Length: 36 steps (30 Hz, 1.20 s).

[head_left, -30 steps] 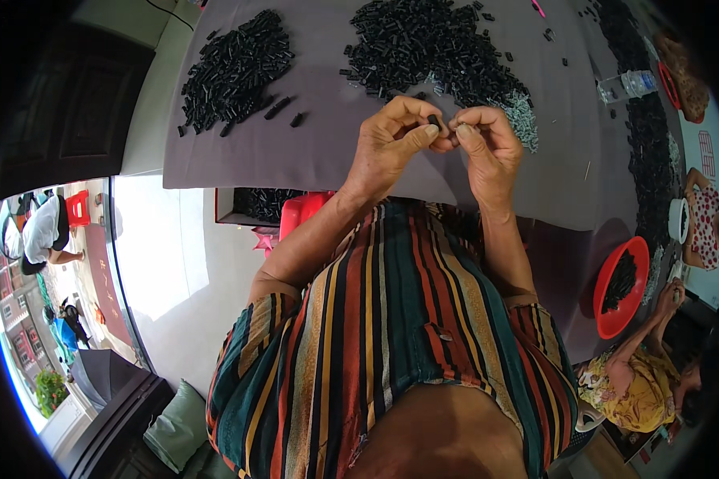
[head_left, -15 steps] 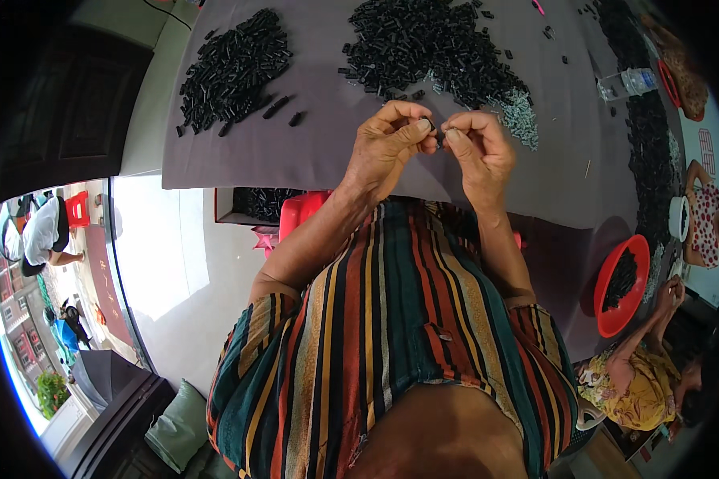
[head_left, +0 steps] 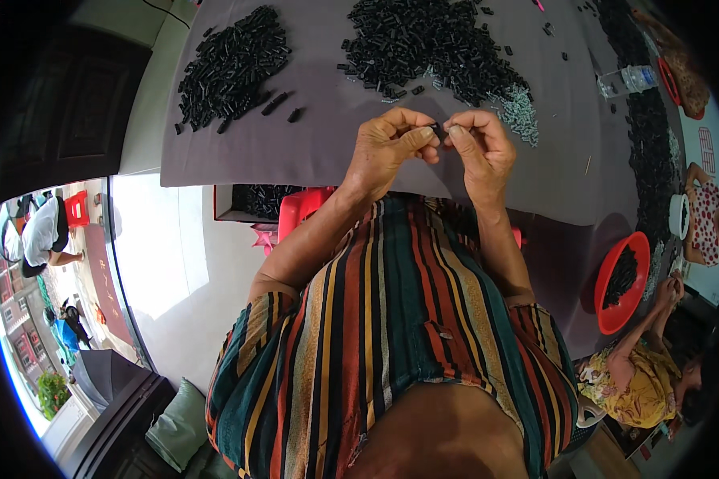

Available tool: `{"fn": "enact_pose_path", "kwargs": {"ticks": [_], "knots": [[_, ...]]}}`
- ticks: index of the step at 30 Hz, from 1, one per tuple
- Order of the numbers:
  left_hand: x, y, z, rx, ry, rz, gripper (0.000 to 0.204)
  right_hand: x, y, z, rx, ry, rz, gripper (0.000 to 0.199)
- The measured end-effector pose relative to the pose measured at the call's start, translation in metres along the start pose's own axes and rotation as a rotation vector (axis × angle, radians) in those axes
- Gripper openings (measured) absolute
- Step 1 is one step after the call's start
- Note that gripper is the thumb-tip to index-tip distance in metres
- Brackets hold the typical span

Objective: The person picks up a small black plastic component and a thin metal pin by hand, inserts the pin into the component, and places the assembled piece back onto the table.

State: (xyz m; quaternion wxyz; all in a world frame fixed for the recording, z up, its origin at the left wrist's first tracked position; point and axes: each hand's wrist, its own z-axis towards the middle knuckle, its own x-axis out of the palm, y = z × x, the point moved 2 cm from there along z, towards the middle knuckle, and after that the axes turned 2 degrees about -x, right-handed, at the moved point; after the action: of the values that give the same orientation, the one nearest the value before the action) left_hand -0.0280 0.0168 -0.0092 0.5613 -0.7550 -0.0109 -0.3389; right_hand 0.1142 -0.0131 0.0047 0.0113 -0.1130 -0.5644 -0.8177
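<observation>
Both hands meet above the near part of the cloth-covered table. Pinched between thumb and fingers of my left hand [head_left: 393, 150] is a small black plastic part [head_left: 435, 128], mostly covered by the fingertips. My right hand [head_left: 481, 152] is closed in a pinch just to its right; whatever lies in those fingertips is too small to make out. Beyond the hands spreads a big heap of black plastic parts [head_left: 423, 48], with a pile of small pale grey pieces [head_left: 519, 116] at its right edge. Another heap of black parts [head_left: 236, 68] lies at the left.
A red basin [head_left: 621, 283] with black parts stands at the right, near another person's hands [head_left: 669, 291]. A clear plastic container [head_left: 627, 81] lies at the far right. Below the table's left edge sits a box of black parts [head_left: 256, 201] beside a red stool [head_left: 297, 214].
The fingertips of both hands have shifted slightly, and more of the black part shows at the left thumb. The other person's hands at the right moved a little.
</observation>
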Motion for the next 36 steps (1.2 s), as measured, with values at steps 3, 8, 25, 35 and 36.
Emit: {"fn": "enact_pose_path", "kwargs": {"ticks": [3, 8, 25, 35, 36], "knots": [[0.001, 0.001, -0.002, 0.004, 0.014, -0.009, 0.015, -0.001, 0.0, 0.0, 0.007, 0.012, 0.016, 0.009], [0.002, 0.002, -0.001, 0.018, 0.061, -0.097, 0.013, -0.002, -0.001, 0.001, 0.006, 0.018, 0.041, 0.01], [0.008, 0.002, -0.004, 0.061, -0.11, 0.191, 0.014, -0.004, -0.008, -0.004, -0.048, 0.077, -0.124, 0.008], [0.0, 0.006, -0.007, -0.07, -0.01, 0.165, 0.012, -0.005, -0.004, -0.01, -0.006, 0.104, -0.272, 0.008], [0.0, 0.007, -0.007, -0.084, -0.015, 0.175, 0.012, -0.006, -0.004, -0.01, 0.01, 0.106, -0.28, 0.008]]}}
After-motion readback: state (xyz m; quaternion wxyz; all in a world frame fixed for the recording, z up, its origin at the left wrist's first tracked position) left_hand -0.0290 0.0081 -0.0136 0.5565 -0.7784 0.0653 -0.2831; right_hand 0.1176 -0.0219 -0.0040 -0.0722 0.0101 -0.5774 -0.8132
